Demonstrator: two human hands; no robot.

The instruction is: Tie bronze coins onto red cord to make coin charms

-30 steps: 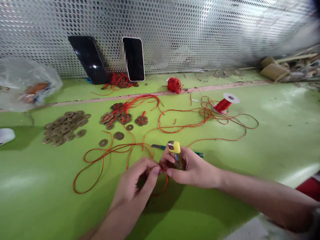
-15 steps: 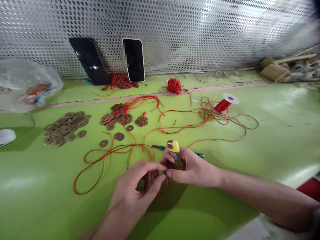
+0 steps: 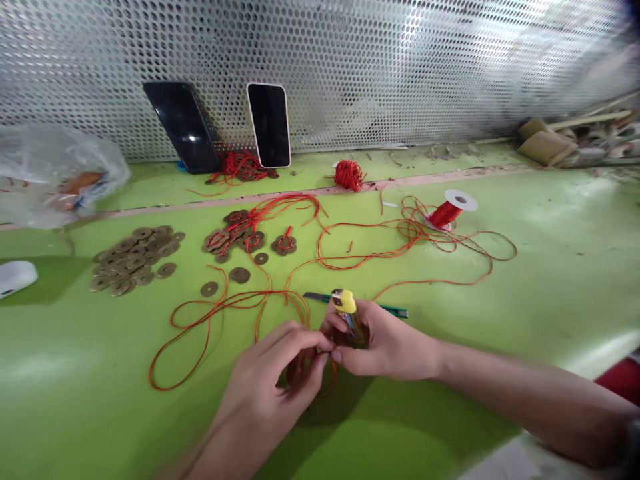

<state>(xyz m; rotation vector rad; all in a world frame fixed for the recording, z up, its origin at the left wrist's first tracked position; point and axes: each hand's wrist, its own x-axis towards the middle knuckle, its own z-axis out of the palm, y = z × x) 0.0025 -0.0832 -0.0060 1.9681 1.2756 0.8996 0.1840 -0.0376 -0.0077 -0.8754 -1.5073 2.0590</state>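
My left hand [image 3: 280, 373] pinches a red cord [image 3: 334, 373] between thumb and forefinger; the pinched part is mostly hidden by the fingertips. Against those fingertips, the thumb of my right hand [image 3: 383, 343] presses close to the same cord. A yellow-topped lighter [image 3: 351, 320] stands upright in the curled fingers of my right hand. Just behind the hands lies a cutter knife [image 3: 395, 311] with a green handle, partly covered by my right hand. Loops of red cord [image 3: 190, 327] spread over the green table to the left.
A pile of holed coins [image 3: 135, 257] lies at left, beside coins tied with red cord [image 3: 240, 233]. Farther back are a cord spool [image 3: 447, 210], a red cord bundle [image 3: 349, 175] and two phones [image 3: 270, 127] leaning on the perforated metal panel [image 3: 325, 73]. A plastic bag [image 3: 55, 173] sits far left.
My left thumb and forefinger have drawn closer together at the cord. The lighter stays in my right hand, and the view has shifted slightly.
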